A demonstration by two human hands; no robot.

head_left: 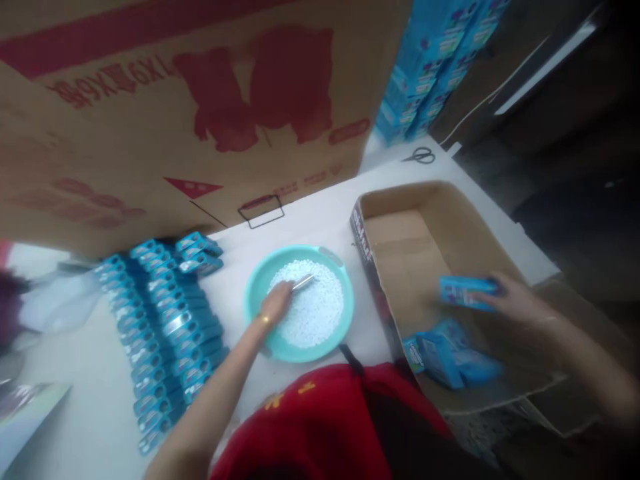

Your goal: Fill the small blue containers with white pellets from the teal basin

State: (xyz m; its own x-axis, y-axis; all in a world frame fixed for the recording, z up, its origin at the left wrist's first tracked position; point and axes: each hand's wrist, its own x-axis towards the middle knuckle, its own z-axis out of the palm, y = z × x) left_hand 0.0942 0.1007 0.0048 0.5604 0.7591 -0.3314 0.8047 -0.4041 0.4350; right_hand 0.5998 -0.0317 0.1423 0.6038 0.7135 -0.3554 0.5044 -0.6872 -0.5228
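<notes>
My left hand reaches into a teal round basin filled with small white pieces, and it holds a small shiny metal tool over them. My right hand is over an open cardboard box and grips a flat blue pack. Several more blue packs lie in the near corner of that box.
Rows of blue packs lie on the white table left of the basin. A big brown carton with red print stands behind. Stacked blue boxes and scissors are at the back right. Red clothing fills the near edge.
</notes>
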